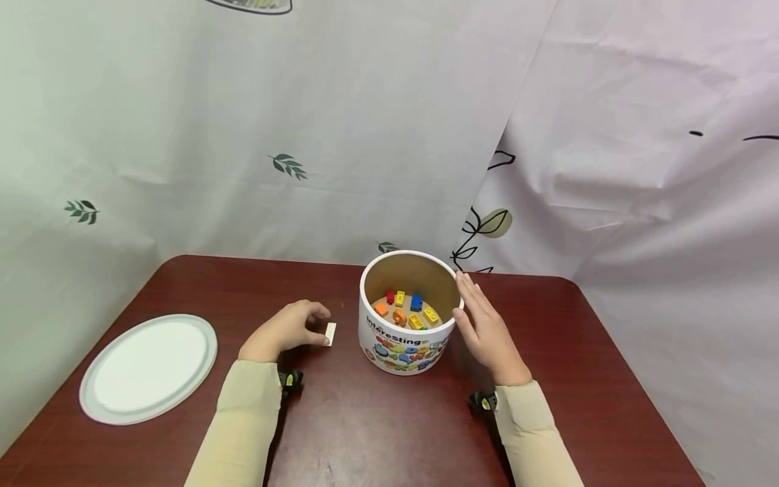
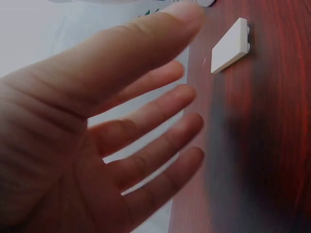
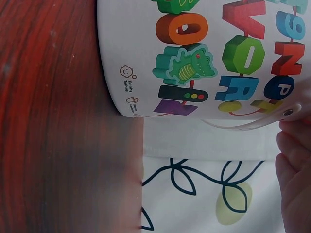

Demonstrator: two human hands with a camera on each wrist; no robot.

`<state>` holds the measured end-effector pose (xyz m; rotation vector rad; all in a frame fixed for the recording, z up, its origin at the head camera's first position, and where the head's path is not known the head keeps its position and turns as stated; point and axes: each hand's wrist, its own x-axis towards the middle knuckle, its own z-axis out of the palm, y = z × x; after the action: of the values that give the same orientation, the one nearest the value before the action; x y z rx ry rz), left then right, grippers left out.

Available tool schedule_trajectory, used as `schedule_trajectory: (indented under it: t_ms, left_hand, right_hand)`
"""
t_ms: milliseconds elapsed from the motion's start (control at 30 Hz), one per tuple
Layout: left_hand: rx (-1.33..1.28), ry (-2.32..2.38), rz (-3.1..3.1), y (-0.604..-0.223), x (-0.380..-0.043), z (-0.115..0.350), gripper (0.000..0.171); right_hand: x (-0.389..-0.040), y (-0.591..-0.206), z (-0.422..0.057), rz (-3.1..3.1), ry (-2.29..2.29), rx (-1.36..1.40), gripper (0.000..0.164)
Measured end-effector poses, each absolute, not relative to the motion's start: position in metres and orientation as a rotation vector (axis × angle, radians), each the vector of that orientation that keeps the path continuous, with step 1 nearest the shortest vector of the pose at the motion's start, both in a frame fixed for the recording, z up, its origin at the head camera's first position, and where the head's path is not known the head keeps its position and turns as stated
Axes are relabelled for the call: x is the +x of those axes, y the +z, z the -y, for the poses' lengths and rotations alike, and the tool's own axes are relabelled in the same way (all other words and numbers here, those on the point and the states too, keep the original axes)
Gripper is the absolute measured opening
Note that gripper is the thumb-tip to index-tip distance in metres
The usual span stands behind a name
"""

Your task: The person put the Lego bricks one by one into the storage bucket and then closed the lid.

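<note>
My left hand reaches over the table, thumb and fingers apart, with nothing between them. Just beyond its thumb tip lies a small flat white toy brick; little round studs show along one side of it in the left wrist view. Right of it stands a round white bucket printed with "Interesting" and colourful letters. Several toy bricks, including a blue brick and a red brick, lie on its floor. My right hand rests with straight fingers against the bucket's right side, at the rim.
A round white lid with a grey edge lies at the left of the dark red-brown table. Behind the table hangs a white cloth with leaf drawings. The bucket has a clear plastic handle on its side.
</note>
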<state>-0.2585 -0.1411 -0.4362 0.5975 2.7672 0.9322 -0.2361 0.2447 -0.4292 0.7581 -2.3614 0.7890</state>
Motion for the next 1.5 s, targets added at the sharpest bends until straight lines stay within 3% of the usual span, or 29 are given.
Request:
schedule_trajectory:
  t_ms: [500, 700, 1500]
  left_hand:
    - [0.619, 0.865, -2.783, -0.445, -0.260, 0.134, 0.044]
    - [0.632, 0.858, -2.797, -0.448, -0.260, 0.133, 0.041]
    - [0.670, 0.963, -2.839, -0.439, -0.262, 0.128, 0.039]
  right_hand:
    - [-0.236, -0.429, -0.244, 2.372, 0.787, 0.743, 0.063]
    - [-0.236, -0.429, -0.245, 2.361, 0.783, 0.757, 0.056]
    - [-0.237, -0.431, -0.246, 2.332, 0.791, 0.783, 0.056]
